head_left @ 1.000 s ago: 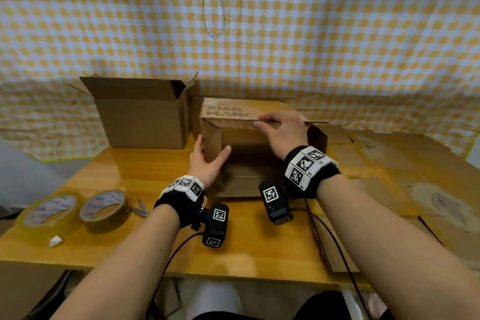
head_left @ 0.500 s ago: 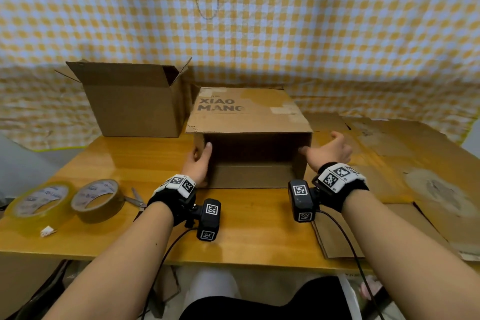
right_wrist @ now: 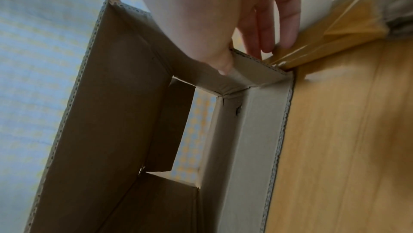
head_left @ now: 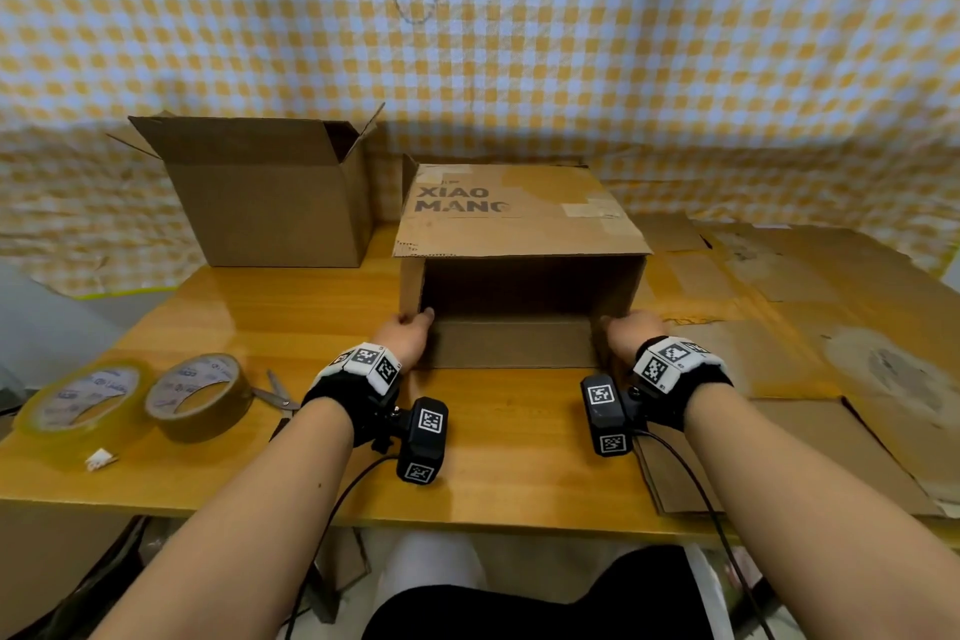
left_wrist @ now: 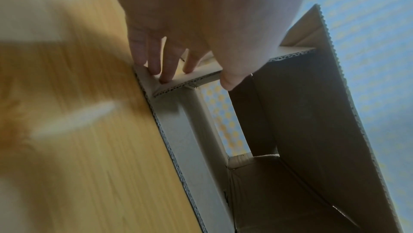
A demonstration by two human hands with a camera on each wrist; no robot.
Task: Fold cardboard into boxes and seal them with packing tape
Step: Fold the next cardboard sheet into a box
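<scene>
Head view: a glossy yellow-wood table [head_left: 311, 322] is seen against a wall draped with yellow-and-white checked cloth [head_left: 571, 42]. A cardboard box [head_left: 514, 218] printed "XIAO MANG" is laid on its side at the table's middle, its open end turned toward the person. Its left side flap is pinched by the left hand [head_left: 410, 335], thumb inside and fingers outside, as is shown in the left wrist view [left_wrist: 201, 24]. The right side flap is gripped likewise by the right hand [head_left: 631, 333], thumb inside and fingers outside, in the right wrist view [right_wrist: 223, 15]. Through the box's far end the checked cloth can be seen. An upright open box [head_left: 270, 203] is stood at the back left. Two tape rolls [head_left: 195, 392] and scissors [head_left: 278, 392] are laid at the near left. Flattened cardboard sheets [head_left: 810, 327] are spread over the right side.
</scene>
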